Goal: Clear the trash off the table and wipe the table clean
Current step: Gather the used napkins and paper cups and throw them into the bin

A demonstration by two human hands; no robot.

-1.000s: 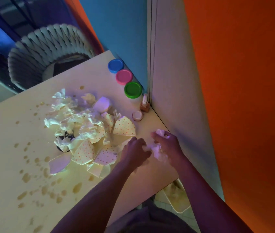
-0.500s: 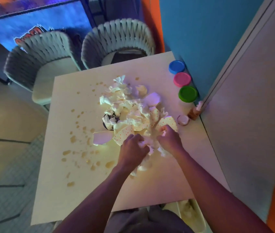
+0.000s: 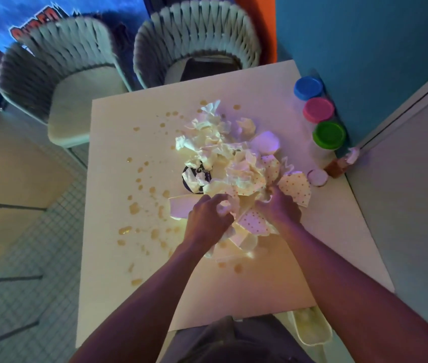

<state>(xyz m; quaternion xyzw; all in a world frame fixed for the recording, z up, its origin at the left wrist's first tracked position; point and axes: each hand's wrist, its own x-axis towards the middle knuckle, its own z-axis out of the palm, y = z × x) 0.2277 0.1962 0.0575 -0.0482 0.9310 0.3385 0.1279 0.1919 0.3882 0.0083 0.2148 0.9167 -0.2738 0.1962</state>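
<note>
Gathering trash is the step in hand, judging by both hands sunk into the near edge of the paper heap. Nearest the person, below the counter's (image 3: 233, 289) near edge, a pale bin (image 3: 312, 328) stands on the floor with what looks like some crumpled paper already in it. On the counter the left hand (image 3: 207, 218) has its fingers curled around a wad of white paper, and the right hand (image 3: 281, 209) has its fingers curled into the dotted pieces just beside it; how much each actually holds I cannot tell. The pile of trash (image 3: 223, 163) sits mid-counter: crumpled white napkins, torn dotted paper plates, and a dark cup-like thing half buried at its left side, its contents hidden. Brown spills (image 3: 134, 206) dot the counter to the left of the pile and in front of it. The next move likely calls for bunching a handful tightly enough that no scraps drop, then carrying it back over the edge to the bin; wiping must wait until the heap is gone. Farther off, along the right edge by the wall, stand three tubs with green (image 3: 329, 134), pink (image 3: 318, 110) and blue (image 3: 308, 87) lids, all closed, a small round jar (image 3: 317, 177) and a little bottle (image 3: 338, 165) lying beside them. Two chairs (image 3: 197, 43) stand beyond the far edge.
</note>
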